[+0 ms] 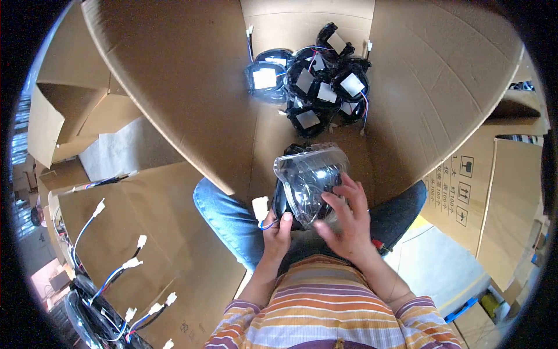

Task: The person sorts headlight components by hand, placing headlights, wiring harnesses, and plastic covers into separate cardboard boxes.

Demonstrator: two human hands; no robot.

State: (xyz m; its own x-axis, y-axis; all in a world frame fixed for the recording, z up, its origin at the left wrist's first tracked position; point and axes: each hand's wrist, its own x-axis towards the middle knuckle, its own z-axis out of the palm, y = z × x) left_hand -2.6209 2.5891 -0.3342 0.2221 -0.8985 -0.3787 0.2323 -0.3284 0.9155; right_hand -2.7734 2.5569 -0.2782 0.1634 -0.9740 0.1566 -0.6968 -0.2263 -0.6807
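Above my lap, my left hand (278, 235) grips the lower left of a headlight (311, 180) with a black housing and a clear curved lens cover, its thumb pressed on the near edge. A white plug (261, 207) on a short blue wire sticks out beside that thumb. My right hand (349, 218) is at the right side of the lens, fingers spread and slightly blurred. Its fingertips overlap the lens edge; whether they press on it I cannot tell. The back of the headlight is hidden.
A tall open carton (174, 87) stands between my knees. Several black headlights (308, 119) with white labels and wires lie piled in its far end. At left, more headlights (87, 314) with white plugs lie by a cardboard surface (174, 232). A printed carton (459, 192) stands at right.
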